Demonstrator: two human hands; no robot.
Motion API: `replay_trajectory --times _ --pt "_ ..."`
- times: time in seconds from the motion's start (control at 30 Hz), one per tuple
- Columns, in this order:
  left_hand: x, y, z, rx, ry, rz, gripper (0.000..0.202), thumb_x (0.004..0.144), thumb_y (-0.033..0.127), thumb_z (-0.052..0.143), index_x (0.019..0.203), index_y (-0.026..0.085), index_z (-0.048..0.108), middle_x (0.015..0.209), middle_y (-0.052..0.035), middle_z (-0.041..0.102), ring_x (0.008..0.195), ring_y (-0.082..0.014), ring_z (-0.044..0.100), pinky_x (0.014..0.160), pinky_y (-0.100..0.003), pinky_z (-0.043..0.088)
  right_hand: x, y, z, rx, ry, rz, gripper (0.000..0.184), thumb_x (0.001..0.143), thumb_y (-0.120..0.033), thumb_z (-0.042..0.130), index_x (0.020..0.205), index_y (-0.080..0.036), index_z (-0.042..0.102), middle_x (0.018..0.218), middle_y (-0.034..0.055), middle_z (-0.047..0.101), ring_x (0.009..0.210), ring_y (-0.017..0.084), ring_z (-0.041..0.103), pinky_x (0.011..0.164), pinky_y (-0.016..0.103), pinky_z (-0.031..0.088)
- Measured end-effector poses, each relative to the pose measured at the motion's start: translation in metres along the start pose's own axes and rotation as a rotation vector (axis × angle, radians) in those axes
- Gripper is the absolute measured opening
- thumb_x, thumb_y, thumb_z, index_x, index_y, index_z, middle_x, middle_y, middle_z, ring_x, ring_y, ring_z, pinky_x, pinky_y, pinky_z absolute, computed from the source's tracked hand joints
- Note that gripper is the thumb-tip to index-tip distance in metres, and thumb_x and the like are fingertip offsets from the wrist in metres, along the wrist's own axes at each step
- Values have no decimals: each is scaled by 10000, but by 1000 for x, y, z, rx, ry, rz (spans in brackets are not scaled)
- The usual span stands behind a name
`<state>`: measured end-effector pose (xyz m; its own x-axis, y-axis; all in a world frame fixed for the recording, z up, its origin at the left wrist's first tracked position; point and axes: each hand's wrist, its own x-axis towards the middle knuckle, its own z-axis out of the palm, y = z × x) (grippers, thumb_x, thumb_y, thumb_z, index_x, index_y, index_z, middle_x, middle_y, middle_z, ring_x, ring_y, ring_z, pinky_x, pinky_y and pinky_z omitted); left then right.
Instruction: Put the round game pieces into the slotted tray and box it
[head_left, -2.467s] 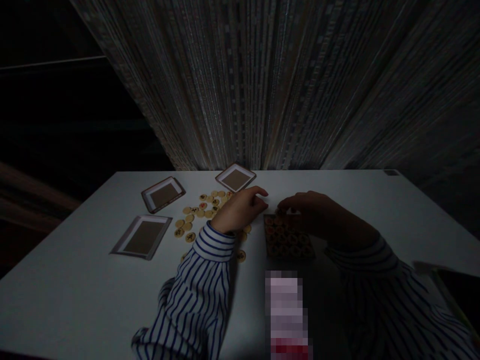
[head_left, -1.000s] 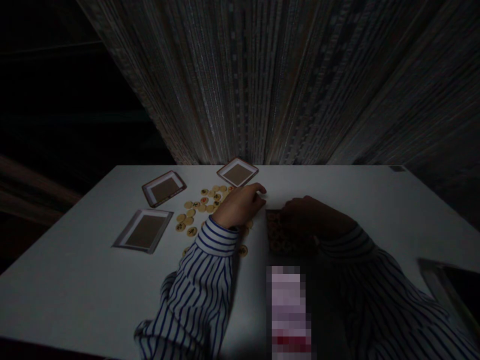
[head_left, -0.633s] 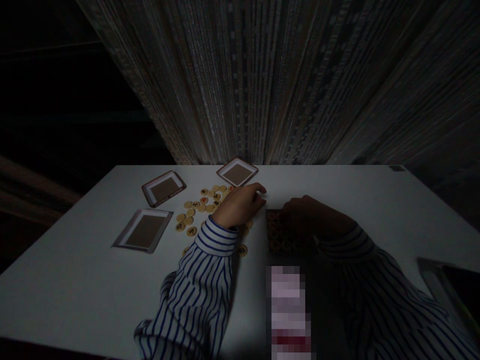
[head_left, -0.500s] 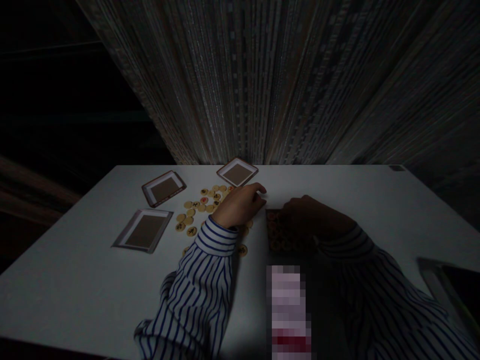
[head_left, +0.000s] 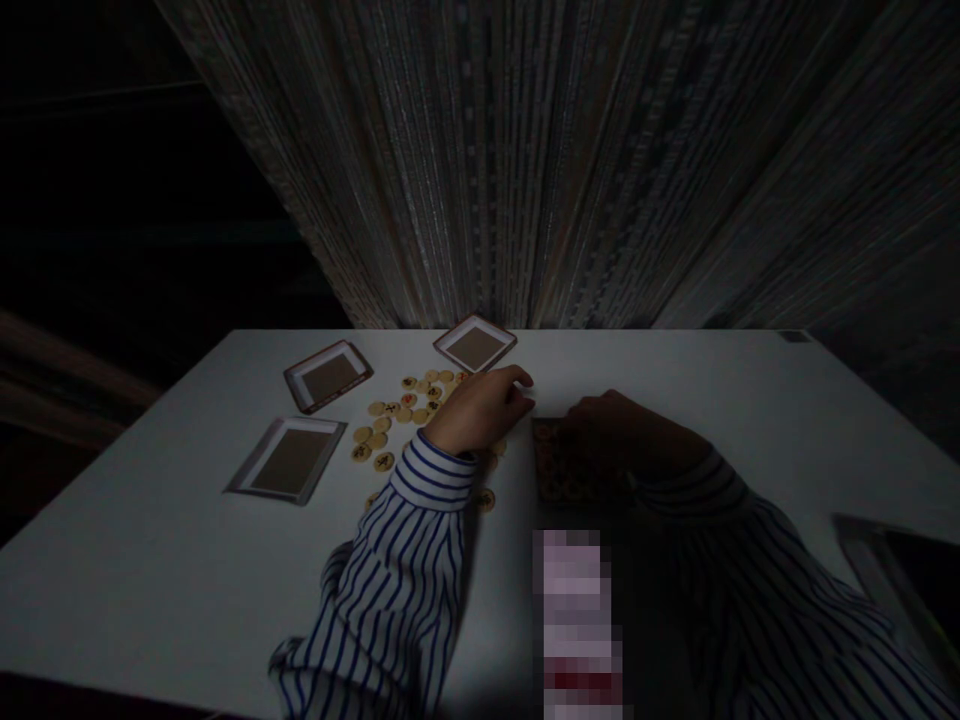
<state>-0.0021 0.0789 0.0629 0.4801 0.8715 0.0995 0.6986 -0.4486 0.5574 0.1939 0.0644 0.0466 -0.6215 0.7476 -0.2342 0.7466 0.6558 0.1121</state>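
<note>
My left hand (head_left: pixel 480 408) hovers over the right side of a loose spread of round Chinese chess pieces (head_left: pixel 383 461). Its thumb and forefinger are bent with a gap between them, and nothing shows there. My right hand (head_left: pixel 626 430), in deep shadow, reaches over a dark shallow box (head_left: pixel 541 490). Its fingers are curled down at the box, and whatever they hold is hidden. Rows of round pieces (head_left: pixel 553 488) lie in the box. The hand and forearm cover its right part. Some scattered pieces bear black marks, others red, and several are blank side up.
Three shallow tray-like box parts (head_left: pixel 289 465) lie left and behind the pieces on the white table (head_left: pixel 150 550). A dark-screened object (head_left: pixel 900 560) sits at the right edge. Striped curtains (head_left: pixel 510 200) hang behind. A pixelated patch covers the lower middle.
</note>
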Motion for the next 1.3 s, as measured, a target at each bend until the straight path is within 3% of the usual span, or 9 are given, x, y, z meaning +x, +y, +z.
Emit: replay_trajectory --times 0.43,0.7,0.9,1.3 --pt "0 0 -1 -30 -21 -18 244 798 284 518 1016 188 574 788 -27 663 721 -147 607 642 -248 444 0 0 -1 20 -13 -7 205 799 -210 441 820 -169 641 820 101 673 739 240 629 573 324 384" --pt "1 -4 2 -43 -15 -1 250 795 286 518 1016 183 575 772 -36 664 694 -149 604 625 -258 444 -2 0 2 -5 68 -27 210 804 -196 438 793 -170 645 779 93 677 674 221 629 526 304 363" --pt "1 -3 1 -29 -5 7 237 791 269 517 1003 183 579 771 -24 663 703 -148 607 629 -246 439 -4 4 2 17 98 12 207 780 -216 478 889 -204 653 807 74 679 708 203 630 568 291 378" --pt "-10 6 -25 5 130 -32 233 796 255 490 988 173 594 765 -17 657 706 -155 597 635 -257 428 -27 11 -28 72 350 86 191 785 -188 476 845 -185 656 744 49 660 700 168 576 615 272 356"
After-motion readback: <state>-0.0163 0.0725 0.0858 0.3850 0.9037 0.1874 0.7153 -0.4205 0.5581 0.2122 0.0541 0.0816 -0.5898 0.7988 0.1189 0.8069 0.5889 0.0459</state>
